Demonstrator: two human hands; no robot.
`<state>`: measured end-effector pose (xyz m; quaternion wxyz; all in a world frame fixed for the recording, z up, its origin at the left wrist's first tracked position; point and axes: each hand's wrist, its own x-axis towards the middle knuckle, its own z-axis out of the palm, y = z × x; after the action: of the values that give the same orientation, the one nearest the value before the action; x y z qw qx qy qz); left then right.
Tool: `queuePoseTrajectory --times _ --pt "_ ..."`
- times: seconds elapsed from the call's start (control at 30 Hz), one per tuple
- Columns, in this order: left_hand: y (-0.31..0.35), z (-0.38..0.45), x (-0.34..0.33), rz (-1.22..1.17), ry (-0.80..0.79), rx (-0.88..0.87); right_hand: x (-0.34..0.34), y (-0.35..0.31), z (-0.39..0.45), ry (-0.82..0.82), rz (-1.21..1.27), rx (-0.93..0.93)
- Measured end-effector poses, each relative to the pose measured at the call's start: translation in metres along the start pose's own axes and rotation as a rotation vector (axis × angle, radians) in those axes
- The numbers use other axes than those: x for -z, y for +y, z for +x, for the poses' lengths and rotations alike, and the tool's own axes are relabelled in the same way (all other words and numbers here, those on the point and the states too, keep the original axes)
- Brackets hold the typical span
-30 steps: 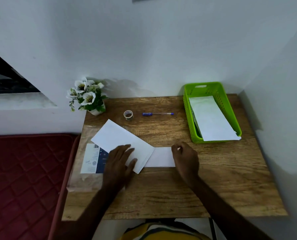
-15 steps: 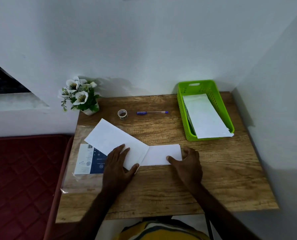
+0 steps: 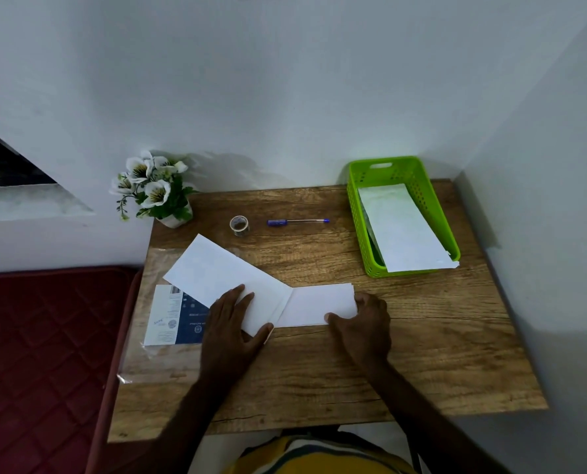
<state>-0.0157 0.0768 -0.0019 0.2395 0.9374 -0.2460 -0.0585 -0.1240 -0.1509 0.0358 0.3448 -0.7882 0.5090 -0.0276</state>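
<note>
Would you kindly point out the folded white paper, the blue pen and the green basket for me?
folded white paper [image 3: 319, 304]: head view, middle of its upper face.
blue pen [image 3: 297, 222]: head view, middle of its barrel.
green basket [image 3: 356, 213]: head view, its left wall.

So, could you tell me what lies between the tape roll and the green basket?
A blue pen lies there on the table, in the head view.
</note>
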Motion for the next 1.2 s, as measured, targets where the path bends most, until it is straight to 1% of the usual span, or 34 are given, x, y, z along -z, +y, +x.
queuePoseTrajectory --times 0.27,0.47,0.63,0.73,0.8,0.97,1.07,1.2 --pt "0.0 0.0 0.0 0.015 -0.005 0.004 -0.004 0.002 0.018 -0.057 0.192 -0.131" --pt "0.001 0.001 0.001 0.015 -0.01 0.009 0.001 -0.005 0.011 -0.069 0.363 -0.116" --pt "0.002 0.0 0.002 0.015 -0.014 0.017 0.012 -0.01 0.011 -0.197 0.656 -0.186" --pt "0.002 0.0 0.001 0.015 -0.009 0.009 0.017 -0.012 0.011 -0.302 0.673 -0.128" --pt "0.001 0.0 0.0 0.022 0.001 0.0 0.02 -0.012 0.011 -0.329 0.653 -0.085" --pt "0.001 -0.006 -0.003 0.112 0.116 -0.065 0.03 -0.01 0.01 -0.291 0.573 0.016" --pt "0.004 -0.007 -0.004 0.155 0.134 -0.045 0.046 -0.013 0.009 -0.201 0.538 0.077" --pt "0.001 -0.005 -0.006 0.161 0.125 -0.044 0.073 -0.018 0.006 -0.058 0.493 0.223"
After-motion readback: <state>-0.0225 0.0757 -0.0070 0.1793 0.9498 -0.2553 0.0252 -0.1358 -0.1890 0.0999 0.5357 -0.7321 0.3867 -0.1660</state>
